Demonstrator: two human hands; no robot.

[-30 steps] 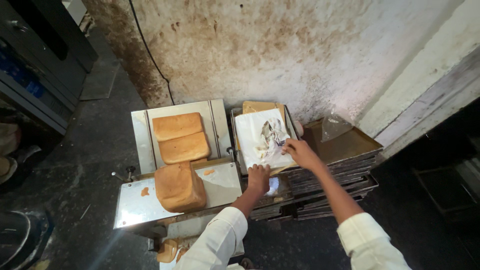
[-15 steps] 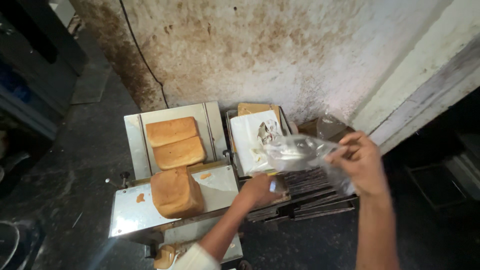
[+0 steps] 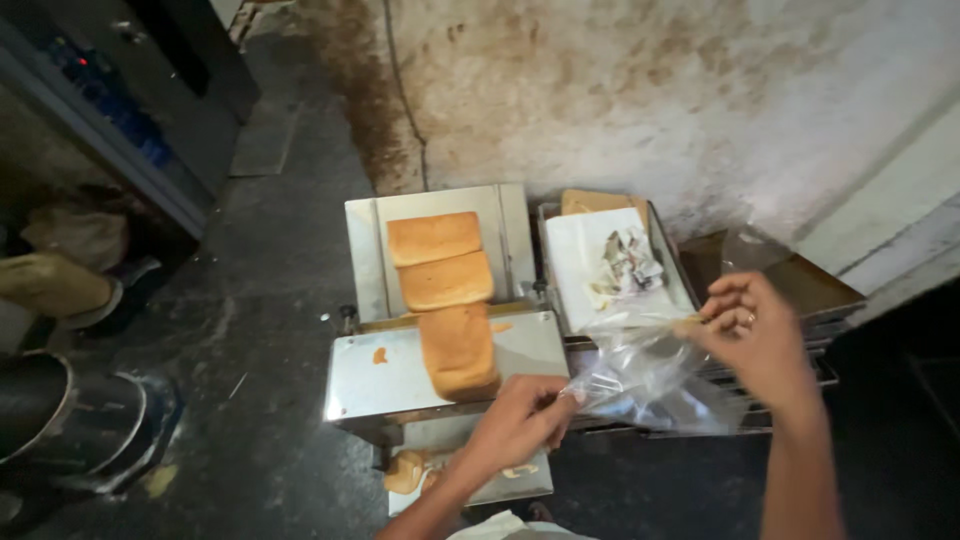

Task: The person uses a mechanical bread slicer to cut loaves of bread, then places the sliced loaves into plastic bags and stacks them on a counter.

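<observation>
Both hands, left hand (image 3: 517,420) and right hand (image 3: 757,335), pinch a crinkly clear plastic bag (image 3: 650,375) (glossy, limp) beside the steel slicer's (image 3: 380,375) front corner, near square golden loaves (image 3: 445,285).

My clear plastic bag (image 3: 650,375) blurs what lies behind it, and the frame's bottom edge cuts both my forearms.

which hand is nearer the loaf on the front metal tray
Left. The left hand sits just below-right of the loaf; the right hand is far right, both holding the plastic bag.
</observation>
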